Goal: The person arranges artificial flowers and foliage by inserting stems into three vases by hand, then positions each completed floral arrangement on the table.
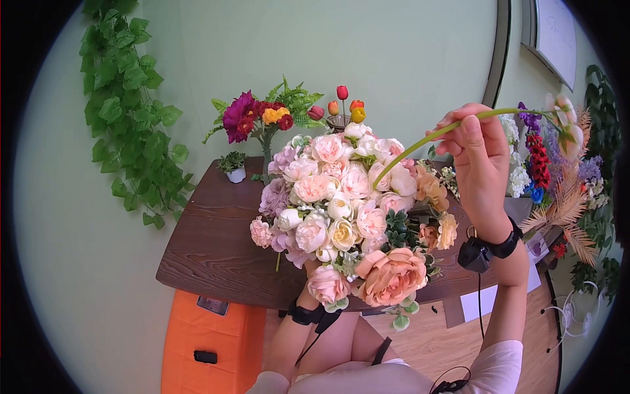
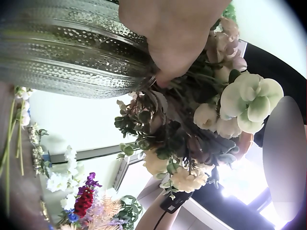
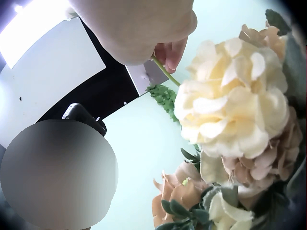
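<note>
While your right hand (image 1: 484, 161) pinches the stem (image 1: 420, 142) slanting over the bouquet (image 1: 341, 205), a hard push could tip the vase (image 2: 72, 52), whose neck your left hand (image 2: 175, 33) touches, its grip unclear.

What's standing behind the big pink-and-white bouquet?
Behind the bouquet, red, orange and yellow tulips rise from a container, its lower part hidden. The tabletop directly behind is covered too, so anything low there cannot be seen.
</note>
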`<state>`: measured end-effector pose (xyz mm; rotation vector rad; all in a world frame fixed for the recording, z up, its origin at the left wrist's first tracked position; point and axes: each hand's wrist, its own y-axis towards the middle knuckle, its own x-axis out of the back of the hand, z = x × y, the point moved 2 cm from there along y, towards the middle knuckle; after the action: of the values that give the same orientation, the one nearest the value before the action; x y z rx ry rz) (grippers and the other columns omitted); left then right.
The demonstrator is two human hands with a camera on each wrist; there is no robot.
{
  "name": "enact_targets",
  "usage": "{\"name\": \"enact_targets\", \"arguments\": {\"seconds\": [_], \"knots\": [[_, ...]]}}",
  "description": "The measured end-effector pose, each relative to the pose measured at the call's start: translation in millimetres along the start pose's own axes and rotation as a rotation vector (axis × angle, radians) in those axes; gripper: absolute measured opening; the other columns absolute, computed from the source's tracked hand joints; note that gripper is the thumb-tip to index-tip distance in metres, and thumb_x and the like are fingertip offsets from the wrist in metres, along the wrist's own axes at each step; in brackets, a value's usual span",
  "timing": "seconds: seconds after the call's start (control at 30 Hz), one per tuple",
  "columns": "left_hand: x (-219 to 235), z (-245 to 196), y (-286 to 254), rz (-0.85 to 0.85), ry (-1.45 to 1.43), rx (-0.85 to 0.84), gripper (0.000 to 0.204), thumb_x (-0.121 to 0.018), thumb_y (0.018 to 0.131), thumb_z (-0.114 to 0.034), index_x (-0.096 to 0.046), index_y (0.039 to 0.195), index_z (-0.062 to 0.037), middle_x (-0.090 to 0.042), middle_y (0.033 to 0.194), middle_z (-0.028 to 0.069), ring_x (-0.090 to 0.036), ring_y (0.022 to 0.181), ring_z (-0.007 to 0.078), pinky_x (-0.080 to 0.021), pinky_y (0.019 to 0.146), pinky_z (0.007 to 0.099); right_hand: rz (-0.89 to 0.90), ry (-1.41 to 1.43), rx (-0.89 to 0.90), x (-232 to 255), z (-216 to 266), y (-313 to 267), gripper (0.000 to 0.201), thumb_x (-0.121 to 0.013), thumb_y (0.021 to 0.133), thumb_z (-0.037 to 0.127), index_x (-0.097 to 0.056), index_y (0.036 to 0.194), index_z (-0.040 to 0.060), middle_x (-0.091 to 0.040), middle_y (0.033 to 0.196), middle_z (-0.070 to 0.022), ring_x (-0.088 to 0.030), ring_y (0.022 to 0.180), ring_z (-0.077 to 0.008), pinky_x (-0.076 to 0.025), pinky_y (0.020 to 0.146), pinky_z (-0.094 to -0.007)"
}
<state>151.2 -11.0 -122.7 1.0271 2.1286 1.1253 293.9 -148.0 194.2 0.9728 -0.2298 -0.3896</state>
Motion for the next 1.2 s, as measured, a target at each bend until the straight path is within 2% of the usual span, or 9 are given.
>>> {"name": "enact_targets", "arguments": {"seconds": [0.23,0.33,0.5,0.53,0.63,0.83,0.97,1.07,1.2], "knots": [[-1,3,5,-0.014,0.023,0.008,0.015,-0.058,0.079,-0.013,-0.058,0.091,-0.0046,-0.059,0.091,0.0060,-0.055,0.079,0.0173,-0.046,0.069,0.0288,0.081,0.027,0.100,1,-6,-15,0.019,-0.047,0.094,0.018,-0.050,0.101,0.0009,-0.058,0.095,-0.0122,-0.062,0.084,-0.0191,-0.050,0.065,-0.0270],[2,-6,-13,-0.028,0.039,0.014,0.015,-0.058,0.078,-0.013,-0.058,0.090,-0.0046,-0.059,0.091,0.0059,-0.055,0.078,0.0172,-0.046,0.069,0.0287,0.107,0.014,0.150,2,-7,-20,0.018,-0.048,0.093,0.016,-0.050,0.101,0.0001,-0.058,0.095,-0.0133,-0.062,0.084,-0.0204,-0.050,0.065,-0.0268],[2,-8,-16,-0.080,0.086,0.040,0.014,-0.058,0.078,-0.013,-0.058,0.090,-0.0047,-0.059,0.090,0.0057,-0.055,0.077,0.0170,-0.046,0.069,0.0287,0.068,-0.170,0.225,3,-5,-30,0.015,-0.048,0.092,0.011,-0.051,0.099,-0.0016,-0.059,0.095,-0.0137,-0.062,0.082,-0.0193,-0.050,0.064,-0.0256],[-5,1,5,-0.101,0.106,0.048,0.014,-0.058,0.078,-0.013,-0.058,0.090,-0.0047,-0.059,0.090,0.0057,-0.056,0.077,0.0170,-0.046,0.068,0.0287,0.082,-0.147,0.213,3,-5,-32,0.015,-0.048,0.092,0.011,-0.051,0.099,-0.0016,-0.059,0.095,-0.0137,-0.062,0.082,-0.0193,-0.050,0.064,-0.0256],[-4,5,21,-0.173,0.177,0.076,0.014,-0.058,0.078,-0.013,-0.058,0.089,-0.0047,-0.059,0.089,0.0056,-0.056,0.077,0.0169,-0.046,0.068,0.0286,0.057,-0.361,0.235,10,-3,-36,0.013,-0.047,0.092,0.009,-0.052,0.096,-0.0026,-0.059,0.094,-0.0140,-0.059,0.077,-0.0165,-0.047,0.064,-0.0245],[-3,4,30,-0.289,0.306,0.115,0.013,-0.059,0.078,-0.013,-0.058,0.089,-0.0048,-0.060,0.089,0.0054,-0.056,0.076,0.0166,-0.046,0.067,0.0286,0.202,-0.422,0.146,17,-1,-36,0.014,-0.047,0.092,0.010,-0.052,0.094,-0.0027,-0.058,0.094,-0.0157,-0.057,0.082,-0.0179,-0.046,0.069,-0.0264],[-6,10,37,-0.333,0.348,0.129,0.013,-0.059,0.078,-0.012,-0.058,0.088,-0.0049,-0.060,0.088,0.0053,-0.056,0.075,0.0165,-0.046,0.067,0.0285,0.256,-0.425,0.173,18,-1,-33,0.014,-0.047,0.092,0.009,-0.052,0.094,-0.0034,-0.058,0.095,-0.0163,-0.057,0.089,-0.0214,-0.048,0.075,-0.0288],[-7,11,37,-0.350,0.364,0.134,0.012,-0.059,0.078,-0.012,-0.058,0.088,-0.0050,-0.060,0.088,0.0052,-0.056,0.075,0.0164,-0.046,0.067,0.0285,0.325,-0.396,0.185,17,0,-33,0.014,-0.045,0.092,0.008,-0.053,0.095,-0.0036,-0.057,0.094,-0.0154,-0.057,0.090,-0.0217,-0.048,0.075,-0.0291],[-7,12,38,-0.360,0.373,0.140,0.012,-0.059,0.078,-0.012,-0.058,0.087,-0.0050,-0.060,0.087,0.0051,-0.056,0.074,0.0162,-0.046,0.066,0.0284,0.289,-0.448,0.123,9,2,-32,0.014,-0.045,0.093,0.009,-0.053,0.094,-0.0032,-0.057,0.093,-0.0137,-0.058,0.087,-0.0205,-0.048,0.074,-0.0283]]}}
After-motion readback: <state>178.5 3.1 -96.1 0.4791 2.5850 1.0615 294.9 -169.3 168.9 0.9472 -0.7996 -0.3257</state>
